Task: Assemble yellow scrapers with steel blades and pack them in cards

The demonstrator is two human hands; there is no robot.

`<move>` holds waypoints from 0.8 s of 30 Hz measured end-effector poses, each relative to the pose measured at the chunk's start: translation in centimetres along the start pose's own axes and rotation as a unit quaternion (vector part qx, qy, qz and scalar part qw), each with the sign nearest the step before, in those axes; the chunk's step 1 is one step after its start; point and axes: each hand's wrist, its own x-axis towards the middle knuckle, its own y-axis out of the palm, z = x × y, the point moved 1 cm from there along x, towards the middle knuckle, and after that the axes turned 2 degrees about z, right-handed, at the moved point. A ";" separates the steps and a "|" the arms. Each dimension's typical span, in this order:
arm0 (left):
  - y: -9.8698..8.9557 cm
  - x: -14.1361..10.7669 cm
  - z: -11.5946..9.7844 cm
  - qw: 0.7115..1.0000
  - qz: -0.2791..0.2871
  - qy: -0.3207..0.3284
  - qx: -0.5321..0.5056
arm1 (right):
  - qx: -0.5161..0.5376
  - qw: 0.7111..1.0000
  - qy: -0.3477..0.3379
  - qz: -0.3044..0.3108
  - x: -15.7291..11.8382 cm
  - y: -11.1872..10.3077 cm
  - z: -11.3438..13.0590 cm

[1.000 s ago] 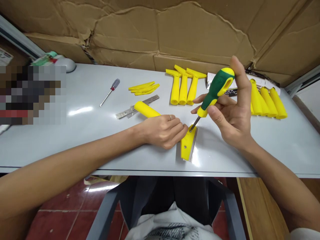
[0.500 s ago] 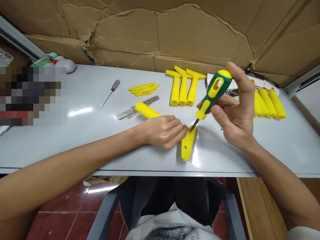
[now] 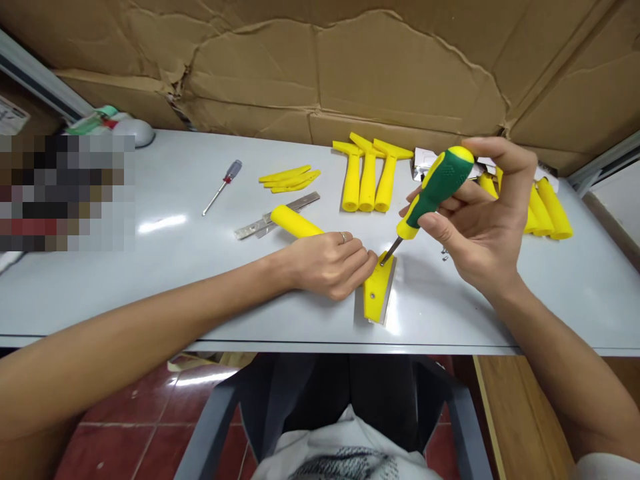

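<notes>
Left hand (image 3: pixel 334 268) clasps a yellow plastic T-shaped scraper (image 3: pixel 377 283), thin steel blade (image 3: pixel 391 292) and outer metal screw (image 3: pixel 373 295) fitted; right hand (image 3: pixel 493 230) pinches a green-and-yellow screwdriver (image 3: pixel 436 190) at the inner screw (image 3: pixel 383 264), seemingly unfinished; three bladeless yellow plastic handles (image 3: pixel 367 181) lie beyond the hands.

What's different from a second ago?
The right hand moved slightly rightward, and the green-and-yellow screwdriver rotated and tilted a bit lower. Nothing was picked up or released. The screwdriver's tip stays on the yellow scraper, which the left hand keeps holding.
</notes>
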 end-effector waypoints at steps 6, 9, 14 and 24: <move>0.1 -0.1 0.0 1.000 0.002 0.000 0.002 | -0.061 0.996 -0.031 -0.050 -0.4 0.4 -0.2; 0.2 -0.2 0.0 1.000 -0.005 0.000 0.009 | -0.031 0.999 -0.035 0.000 -0.5 0.3 0.1; 0.3 -0.1 0.0 1.000 -0.012 -0.002 0.001 | 0.007 0.999 0.018 0.043 -0.6 0.1 0.5; 0.1 0.0 -0.1 1.000 -0.009 0.001 0.002 | -0.032 0.999 -0.040 -0.016 -0.4 0.5 -0.1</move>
